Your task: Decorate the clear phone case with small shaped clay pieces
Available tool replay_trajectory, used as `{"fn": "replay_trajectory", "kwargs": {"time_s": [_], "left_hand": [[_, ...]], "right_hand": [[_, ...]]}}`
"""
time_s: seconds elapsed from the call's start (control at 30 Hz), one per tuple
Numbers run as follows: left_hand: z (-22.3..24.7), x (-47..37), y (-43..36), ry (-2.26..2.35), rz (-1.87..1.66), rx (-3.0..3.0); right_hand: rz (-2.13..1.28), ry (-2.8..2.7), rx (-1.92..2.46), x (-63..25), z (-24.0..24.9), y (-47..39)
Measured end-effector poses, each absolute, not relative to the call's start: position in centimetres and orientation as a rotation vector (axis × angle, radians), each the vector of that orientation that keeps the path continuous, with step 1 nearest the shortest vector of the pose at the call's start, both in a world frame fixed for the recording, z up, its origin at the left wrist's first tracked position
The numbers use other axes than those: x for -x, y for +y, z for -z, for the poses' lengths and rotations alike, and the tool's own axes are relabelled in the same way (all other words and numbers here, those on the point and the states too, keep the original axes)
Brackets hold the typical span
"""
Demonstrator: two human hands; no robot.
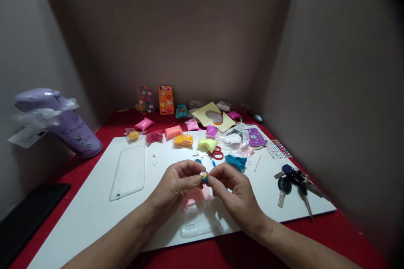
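Observation:
Between the fingertips of both hands is a small clay piece [204,177] in blue, yellow and white. My left hand [181,180] pinches it from the left, and my right hand [232,189] pinches it from the right. Below the hands lies a clear phone case [197,225] with a pink patch [197,196] on its upper part, partly hidden by my hands. Small blue bits [213,163] lie just beyond the fingers. Red-handled scissors [217,153] rest behind them, near a blue clay packet [236,162].
A second clear case [128,172] lies left on the white board [91,214]. Clay packets [183,140] line the back. Keys [295,180] and gem stickers [277,149] sit right. A purple bottle [72,128] leans at left; decorated cases [166,100] stand behind.

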State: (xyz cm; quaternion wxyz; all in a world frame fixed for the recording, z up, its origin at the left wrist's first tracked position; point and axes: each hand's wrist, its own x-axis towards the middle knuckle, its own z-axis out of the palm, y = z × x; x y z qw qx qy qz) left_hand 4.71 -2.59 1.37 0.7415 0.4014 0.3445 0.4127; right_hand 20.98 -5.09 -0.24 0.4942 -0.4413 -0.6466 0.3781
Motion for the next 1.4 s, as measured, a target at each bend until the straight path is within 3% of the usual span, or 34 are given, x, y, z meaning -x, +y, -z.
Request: {"fn": "replay_trajectory", "kwargs": {"time_s": [0.7, 1.4], "left_hand": [[-1.51, -5.22, -2.86, 0.838, -0.973, -0.894], [-1.70, -4.98, -2.78, 0.771, -0.934, -0.877]], "right_hand": [[-1.264, -1.333, 0.992, -20.95, 0.78, -4.37], [-1.315, -1.275, 0.961, -20.93, 0.43, -4.29]]}}
